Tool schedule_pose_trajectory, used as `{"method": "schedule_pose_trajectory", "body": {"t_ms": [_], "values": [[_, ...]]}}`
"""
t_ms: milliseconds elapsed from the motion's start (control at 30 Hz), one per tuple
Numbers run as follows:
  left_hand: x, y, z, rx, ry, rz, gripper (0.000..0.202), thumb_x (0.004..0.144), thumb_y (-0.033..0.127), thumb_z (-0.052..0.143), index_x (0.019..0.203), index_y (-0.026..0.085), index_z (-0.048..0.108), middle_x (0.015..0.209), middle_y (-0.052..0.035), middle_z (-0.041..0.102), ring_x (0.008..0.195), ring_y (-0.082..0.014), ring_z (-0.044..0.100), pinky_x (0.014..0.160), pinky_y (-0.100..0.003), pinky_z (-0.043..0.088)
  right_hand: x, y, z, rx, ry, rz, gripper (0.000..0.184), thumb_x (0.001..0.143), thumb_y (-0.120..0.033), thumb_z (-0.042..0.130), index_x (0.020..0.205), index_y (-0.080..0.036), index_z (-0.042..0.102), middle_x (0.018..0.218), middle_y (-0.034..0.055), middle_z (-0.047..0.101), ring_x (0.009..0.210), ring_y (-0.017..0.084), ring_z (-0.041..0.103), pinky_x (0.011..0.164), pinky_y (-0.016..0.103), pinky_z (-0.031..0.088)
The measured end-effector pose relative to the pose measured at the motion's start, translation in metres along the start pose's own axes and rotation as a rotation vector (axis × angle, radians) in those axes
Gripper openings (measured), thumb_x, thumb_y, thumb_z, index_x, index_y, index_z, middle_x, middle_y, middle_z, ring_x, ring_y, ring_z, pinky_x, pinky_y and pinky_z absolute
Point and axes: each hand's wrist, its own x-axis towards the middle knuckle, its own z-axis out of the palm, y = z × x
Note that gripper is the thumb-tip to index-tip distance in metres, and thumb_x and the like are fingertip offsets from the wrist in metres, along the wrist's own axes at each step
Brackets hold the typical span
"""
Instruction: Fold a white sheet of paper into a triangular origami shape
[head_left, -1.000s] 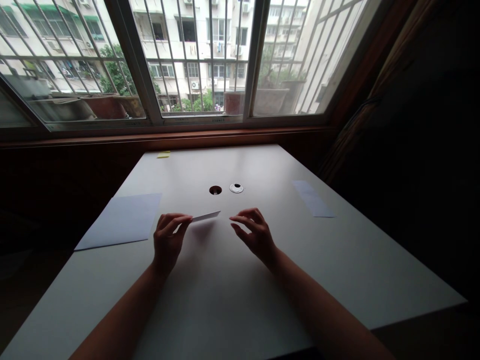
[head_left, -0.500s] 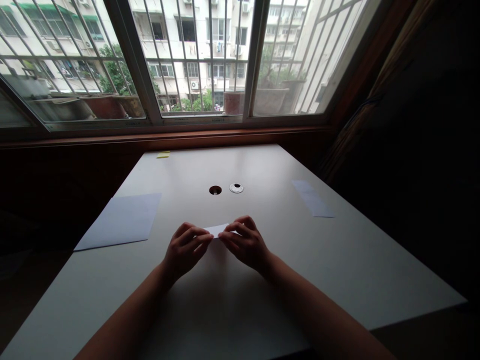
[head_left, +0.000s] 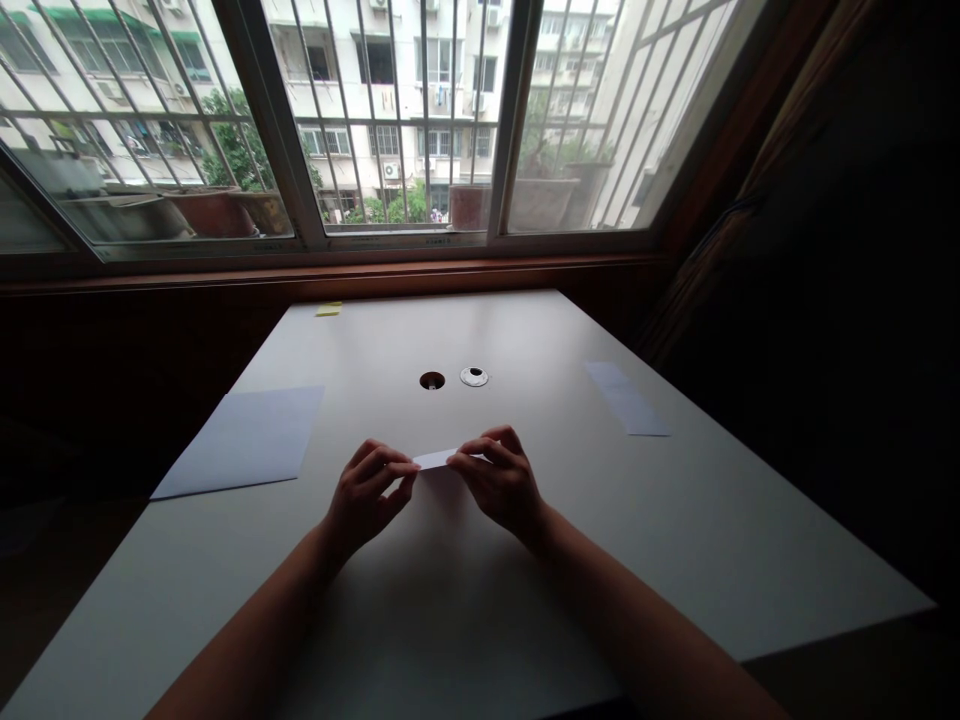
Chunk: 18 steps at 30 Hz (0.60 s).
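Note:
Between my two hands is a small white piece of paper (head_left: 435, 460), a narrow strip above the middle of the table. My left hand (head_left: 369, 490) is closed, pinching the paper's left end between thumb and fingers. The right end is pinched by my right hand (head_left: 501, 480), whose fingers are closed too and cover part of the paper. Whether the paper is folded over, I cannot tell.
The white table (head_left: 420, 620) reaches to the window. Stacked white paper sheets (head_left: 247, 440) lie at its left edge, and a creased paper strip (head_left: 626, 400) at the right. Farther back are a round hole (head_left: 432, 381), a grommet cover (head_left: 474, 377) and yellow sticky notes (head_left: 328, 310).
My hands have drawn slightly apart along the paper, so more of its middle shows. The right hand has risen a little. The things on the table have stayed in place.

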Motion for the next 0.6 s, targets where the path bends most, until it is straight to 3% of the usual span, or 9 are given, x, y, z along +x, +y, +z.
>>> {"method": "schedule_pose_trajectory", "body": {"t_ms": [233,600], "values": [[-0.0008,-0.0005,0.0001,-0.008,-0.030,-0.003,0.029,0.079,0.010,0.073,0.104,0.025,0.068,0.094,-0.0044,0.068,0.087,-0.0185,0.059,0.078,-0.035,0.053,-0.0004,0.0011,0.0001,0.034,0.041,0.021,0.034,0.081,-0.012,0.073,0.107,-0.034,0.073,0.091,0.0024,0.070,0.086,0.022,0.051,0.078,0.040,0.049],[-0.0015,0.0021,0.0001,0.058,0.013,0.022,0.030,0.079,0.007,0.071,0.102,0.025,0.067,0.094,-0.0032,0.069,0.084,-0.0175,0.058,0.075,-0.033,0.053,0.0013,-0.0018,0.0017,0.000,-0.010,0.008,0.022,0.082,-0.018,0.074,0.099,-0.031,0.072,0.095,0.0018,0.070,0.090,0.021,0.051,0.081,0.038,0.047]]}}
